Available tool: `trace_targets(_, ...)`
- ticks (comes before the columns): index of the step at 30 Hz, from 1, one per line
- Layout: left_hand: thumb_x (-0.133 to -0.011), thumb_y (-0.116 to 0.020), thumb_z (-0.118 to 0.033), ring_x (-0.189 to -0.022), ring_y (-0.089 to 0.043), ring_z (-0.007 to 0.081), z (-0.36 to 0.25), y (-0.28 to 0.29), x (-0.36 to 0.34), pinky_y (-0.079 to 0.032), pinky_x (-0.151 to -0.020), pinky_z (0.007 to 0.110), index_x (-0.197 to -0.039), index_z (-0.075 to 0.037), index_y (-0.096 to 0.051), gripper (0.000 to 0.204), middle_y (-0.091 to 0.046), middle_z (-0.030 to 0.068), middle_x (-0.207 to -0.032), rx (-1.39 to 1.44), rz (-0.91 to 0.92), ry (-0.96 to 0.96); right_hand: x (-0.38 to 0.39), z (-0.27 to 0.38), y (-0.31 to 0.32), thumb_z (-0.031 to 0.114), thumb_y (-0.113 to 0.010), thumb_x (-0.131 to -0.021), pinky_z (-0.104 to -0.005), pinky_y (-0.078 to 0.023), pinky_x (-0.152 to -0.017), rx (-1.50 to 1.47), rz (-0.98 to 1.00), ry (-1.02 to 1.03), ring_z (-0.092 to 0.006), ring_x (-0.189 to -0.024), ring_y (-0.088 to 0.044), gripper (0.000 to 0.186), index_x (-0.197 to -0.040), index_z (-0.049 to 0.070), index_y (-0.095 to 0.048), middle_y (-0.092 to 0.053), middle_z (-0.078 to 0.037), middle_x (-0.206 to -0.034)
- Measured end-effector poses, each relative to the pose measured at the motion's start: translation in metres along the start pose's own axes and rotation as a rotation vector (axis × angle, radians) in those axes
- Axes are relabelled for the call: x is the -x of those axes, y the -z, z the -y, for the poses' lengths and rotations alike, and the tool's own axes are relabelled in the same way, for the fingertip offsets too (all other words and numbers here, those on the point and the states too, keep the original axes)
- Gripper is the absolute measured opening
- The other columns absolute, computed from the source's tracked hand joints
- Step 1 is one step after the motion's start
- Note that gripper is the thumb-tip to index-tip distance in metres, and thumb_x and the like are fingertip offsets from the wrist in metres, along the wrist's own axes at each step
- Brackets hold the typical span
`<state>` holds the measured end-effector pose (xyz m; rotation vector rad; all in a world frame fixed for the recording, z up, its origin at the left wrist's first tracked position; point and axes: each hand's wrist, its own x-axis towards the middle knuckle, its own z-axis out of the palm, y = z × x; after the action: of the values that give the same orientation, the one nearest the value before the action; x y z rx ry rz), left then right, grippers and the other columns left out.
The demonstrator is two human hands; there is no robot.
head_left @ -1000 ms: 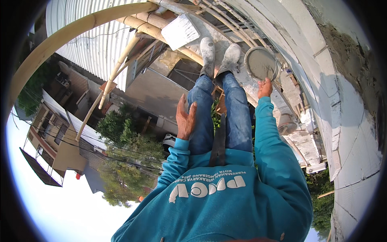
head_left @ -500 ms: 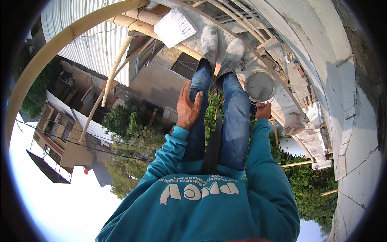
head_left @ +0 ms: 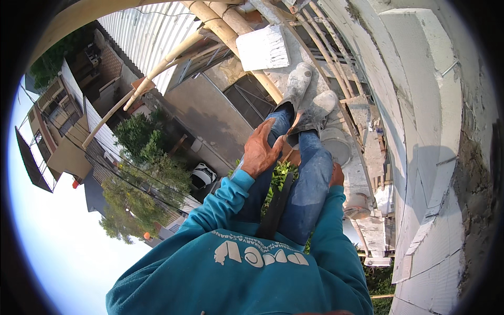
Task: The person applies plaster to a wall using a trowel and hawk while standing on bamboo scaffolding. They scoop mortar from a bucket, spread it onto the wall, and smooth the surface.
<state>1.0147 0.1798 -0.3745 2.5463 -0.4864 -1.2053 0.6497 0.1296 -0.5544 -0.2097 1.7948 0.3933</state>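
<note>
My left hand (head_left: 260, 152) hovers at or rests on my left knee, its fingers stretched and the thumb apart; nothing is in it. At the near rim of a round bucket (head_left: 336, 147) with grey wet-looking contents is my right hand (head_left: 337, 175), partly hidden beside my right leg. Its fingers look curled, but what they grip, if anything, cannot be made out. Beyond the bucket stand my feet in dusty grey boots (head_left: 299, 81). A white slab (head_left: 262, 50) with a ridged edge lies past them.
Bamboo poles (head_left: 220, 26) frame the platform on the left, with a drop to a yard and a parked car (head_left: 203, 175). A pale block wall (head_left: 420, 79) rises on the right. A smaller dirty bucket (head_left: 358, 205) stands near my right forearm.
The view has turned, so boots, slab and bucket sit lower in it. My right hand is now partly covered by my leg and remains by the bucket. The left hand stays open.
</note>
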Motion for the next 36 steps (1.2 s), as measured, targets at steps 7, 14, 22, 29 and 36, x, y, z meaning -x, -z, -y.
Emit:
trace_targets(7,-0.086,-0.064,-0.039,-0.121,-0.052,0.0372,0.004,0.009,-0.007,-0.043,-0.101,0.045,-0.133,-0.007,-0.05,0.059,-0.054,0.0188,-0.132,0.099,-0.023,0.082,-0.037,0.153,-0.061,0.032,-0.064,-0.085,-0.0408,-0.052,-0.068,0.488,-0.09,0.457,-0.0215,-0.078,-0.065,0.039,-0.11,0.002,-0.063,-0.068,-0.012,-0.095)
trace_targets(14,-0.085,-0.068,-0.035,-0.12,-0.053,0.0379,0.004,0.021,-0.011,-0.044,-0.1,0.045,-0.13,-0.004,-0.053,0.057,-0.056,0.0196,-0.13,0.214,-0.043,0.122,-0.057,0.259,-0.31,0.039,-0.075,-0.076,-0.0398,-0.047,-0.093,1.036,0.106,0.903,-0.0311,-0.111,-0.06,0.07,-0.132,0.003,-0.051,-0.062,-0.019,-0.12)
trace_targets(22,-0.08,-0.074,-0.022,-0.116,-0.057,0.0375,0.019,0.03,-0.019,-0.045,-0.099,0.042,-0.128,0.0,-0.054,0.056,-0.057,0.0226,-0.126,0.37,-0.127,0.174,-0.094,0.297,-0.475,0.049,-0.083,-0.064,-0.043,-0.041,-0.104,0.96,0.075,0.938,-0.0394,-0.125,-0.047,0.105,-0.138,-0.007,-0.034,-0.043,-0.03,-0.136)
trace_targets(29,-0.078,-0.075,-0.019,-0.116,-0.058,0.0373,0.024,0.034,-0.021,-0.045,-0.099,0.042,-0.127,0.001,-0.055,0.057,-0.058,0.0232,-0.125,0.414,-0.154,0.227,-0.116,0.281,-0.497,0.053,-0.087,-0.055,-0.0449,-0.04,-0.106,0.941,-0.056,0.881,-0.0404,-0.126,-0.043,0.114,-0.134,-0.01,-0.035,-0.044,-0.03,-0.131)
trace_targets(36,-0.085,-0.071,-0.026,-0.117,-0.057,0.0354,0.015,0.035,-0.023,-0.043,-0.1,0.041,-0.126,0.003,-0.055,0.053,-0.06,0.0225,-0.123,0.417,-0.152,0.211,-0.128,0.285,-0.477,0.046,-0.09,-0.052,-0.0406,-0.044,-0.101,0.684,0.327,0.808,-0.037,-0.121,-0.049,0.112,-0.13,-0.011,-0.035,-0.045,-0.03,-0.129)
